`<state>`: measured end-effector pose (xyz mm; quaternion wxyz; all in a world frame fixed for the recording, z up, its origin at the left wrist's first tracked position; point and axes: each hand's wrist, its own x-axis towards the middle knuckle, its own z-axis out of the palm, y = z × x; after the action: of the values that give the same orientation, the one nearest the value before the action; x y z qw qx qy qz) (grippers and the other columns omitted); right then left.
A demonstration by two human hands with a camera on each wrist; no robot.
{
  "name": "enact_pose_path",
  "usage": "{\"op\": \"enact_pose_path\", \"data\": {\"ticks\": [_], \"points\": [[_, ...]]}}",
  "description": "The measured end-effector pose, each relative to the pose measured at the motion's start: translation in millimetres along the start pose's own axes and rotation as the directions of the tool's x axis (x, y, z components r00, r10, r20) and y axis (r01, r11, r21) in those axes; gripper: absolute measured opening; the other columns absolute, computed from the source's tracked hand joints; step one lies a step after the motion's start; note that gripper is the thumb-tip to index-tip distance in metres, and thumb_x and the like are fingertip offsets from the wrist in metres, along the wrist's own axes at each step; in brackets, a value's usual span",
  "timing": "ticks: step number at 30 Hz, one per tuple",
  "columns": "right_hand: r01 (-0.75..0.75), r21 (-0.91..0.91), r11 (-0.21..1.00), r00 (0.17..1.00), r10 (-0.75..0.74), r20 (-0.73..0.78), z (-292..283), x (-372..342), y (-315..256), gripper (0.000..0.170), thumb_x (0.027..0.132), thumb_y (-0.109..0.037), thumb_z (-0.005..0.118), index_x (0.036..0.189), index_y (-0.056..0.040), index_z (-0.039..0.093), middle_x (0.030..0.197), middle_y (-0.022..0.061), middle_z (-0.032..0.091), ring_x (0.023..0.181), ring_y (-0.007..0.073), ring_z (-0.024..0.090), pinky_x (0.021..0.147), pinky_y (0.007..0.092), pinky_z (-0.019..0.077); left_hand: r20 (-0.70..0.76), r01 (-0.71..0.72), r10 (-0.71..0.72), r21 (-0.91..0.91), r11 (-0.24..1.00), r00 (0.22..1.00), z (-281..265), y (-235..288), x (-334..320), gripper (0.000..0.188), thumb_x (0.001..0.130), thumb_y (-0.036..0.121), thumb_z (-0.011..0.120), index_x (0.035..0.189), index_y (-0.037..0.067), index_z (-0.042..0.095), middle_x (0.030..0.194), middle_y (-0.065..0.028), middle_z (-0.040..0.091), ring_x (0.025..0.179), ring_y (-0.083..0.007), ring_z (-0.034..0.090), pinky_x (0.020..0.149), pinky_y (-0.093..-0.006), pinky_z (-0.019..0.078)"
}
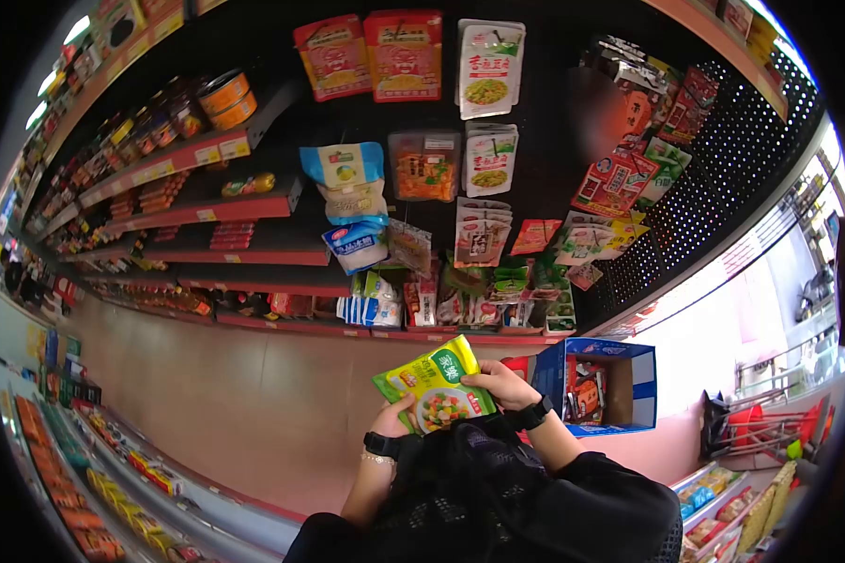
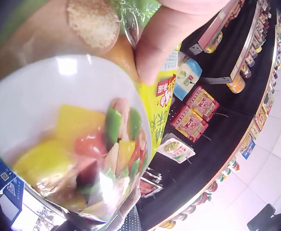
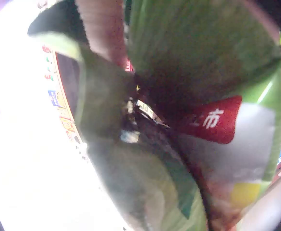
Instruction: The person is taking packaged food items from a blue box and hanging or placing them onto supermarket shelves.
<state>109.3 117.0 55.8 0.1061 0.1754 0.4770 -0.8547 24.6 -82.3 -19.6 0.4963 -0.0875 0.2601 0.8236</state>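
Observation:
A yellow and green seasoning packet [image 1: 432,380], printed with a bowl of diced vegetables, is held between both hands in front of the body. My left hand [image 1: 393,417] grips its lower left side, the thumb on the printed front. On the right edge, my right hand [image 1: 500,383] pinches the packet, thumb over the face. In the left wrist view the packet [image 2: 39,89] fills much of the picture, with the left thumb [image 2: 162,41] pressed across it. Green packaging [image 3: 193,53] with a red label bulges close to the right wrist camera and hides most of the right fingers.
A blue open box [image 1: 636,387] holding red packets stands just right of the hands. Ahead is a black display rack with hanging pouches [image 1: 490,70], bags and a plastic tub [image 1: 423,167]. Shelves of jars run left; another stocked shelf [image 1: 150,469] lies at lower left.

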Motion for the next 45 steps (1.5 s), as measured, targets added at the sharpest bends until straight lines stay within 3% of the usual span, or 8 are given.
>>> {"op": "enact_pose_path", "data": {"ticks": [11,17,20,25,30,35,38,45], "points": [[0.129,0.014,0.992,0.986,-0.127,-0.110,-66,11,-66,0.025,0.078,-0.011,0.053,0.099,0.0014,0.049,0.089,0.0034,0.056,0.079,0.0083,0.053,0.071,0.0227,0.0429,0.067,0.087,-0.097,0.138,0.987,0.993,63,16,107,0.038,0.078,0.002,0.047,0.114,0.005,0.037,0.114,-0.0129,0.044,0.103,-0.0264,0.045,0.087,-0.0415,0.0362],[0.324,0.030,0.946,0.882,-0.290,-0.372,-106,5,-73,0.008,0.078,-0.007,0.047,0.085,-0.0040,0.046,0.078,-0.0016,0.045,0.074,0.0055,0.043,0.068,0.0192,0.0362,0.042,0.142,-0.155,0.218,0.965,0.987,104,16,145,0.038,0.076,0.000,0.048,0.113,0.005,0.038,0.110,-0.0109,0.046,0.100,-0.0248,0.046,0.085,-0.0397,0.0384],[0.345,-0.044,0.938,0.844,-0.330,-0.424,-107,-1,-75,0.009,0.078,-0.008,0.049,0.087,-0.0034,0.047,0.079,-0.0003,0.048,0.075,0.0058,0.045,0.069,0.0194,0.0366,0.042,0.075,-0.097,0.371,0.926,0.994,113,18,153,0.033,0.075,0.002,0.053,0.106,0.002,0.044,0.104,-0.0076,0.051,0.094,-0.0177,0.049,0.081,-0.0306,0.0391],[0.412,-0.055,0.910,0.778,-0.382,-0.498,-99,8,-73,0.012,0.079,-0.010,0.052,0.087,-0.0024,0.048,0.076,-0.0005,0.050,0.071,0.0051,0.046,0.066,0.0179,0.0375,0.088,0.079,-0.122,0.390,0.918,0.989,109,30,167,0.034,0.074,0.002,0.054,0.106,0.002,0.044,0.103,-0.0075,0.051,0.094,-0.0181,0.049,0.081,-0.0310,0.0393],[0.409,-0.179,0.895,0.728,-0.438,-0.527,-91,22,-67,0.013,0.080,-0.013,0.052,0.088,-0.0037,0.049,0.074,-0.0037,0.048,0.069,0.0029,0.044,0.061,0.0161,0.0348,0.093,0.149,-0.193,0.352,0.924,0.977,92,46,175,0.040,0.075,-0.001,0.050,0.112,0.004,0.038,0.109,-0.0098,0.047,0.102,-0.0230,0.045,0.088,-0.0367,0.0355],[0.401,-0.225,0.888,0.708,-0.456,-0.539,-82,21,-71,0.010,0.080,-0.014,0.050,0.079,-0.0034,0.048,0.067,-0.0054,0.043,0.063,0.0017,0.039,0.055,0.0165,0.0325,0.139,0.134,-0.201,0.383,0.914,0.970,97,54,178,0.036,0.073,0.001,0.055,0.107,0.002,0.042,0.102,-0.0081,0.050,0.093,-0.0195,0.049,0.081,-0.0329,0.0398],[0.435,-0.369,0.821,0.605,-0.571,-0.555,-84,24,-67,0.012,0.080,-0.012,0.050,0.072,-0.0030,0.046,0.065,-0.0064,0.040,0.060,0.0008,0.036,0.052,0.0160,0.0301,0.135,0.118,-0.188,0.413,0.903,0.973,106,54,180,0.036,0.073,0.001,0.055,0.106,0.002,0.043,0.101,-0.0081,0.050,0.091,-0.0187,0.049,0.079,-0.0318,0.0405],[0.295,-0.458,0.839,0.503,-0.544,-0.672,-87,16,-55,0.008,0.075,-0.008,0.049,0.070,-0.0015,0.047,0.060,-0.0052,0.041,0.056,0.0027,0.037,0.050,0.0187,0.0319,0.198,0.159,-0.294,0.506,0.848,0.935,108,50,191,0.038,0.072,-0.003,0.053,0.108,0.002,0.041,0.103,-0.0091,0.050,0.094,-0.0202,0.049,0.082,-0.0339,0.0399]]}}
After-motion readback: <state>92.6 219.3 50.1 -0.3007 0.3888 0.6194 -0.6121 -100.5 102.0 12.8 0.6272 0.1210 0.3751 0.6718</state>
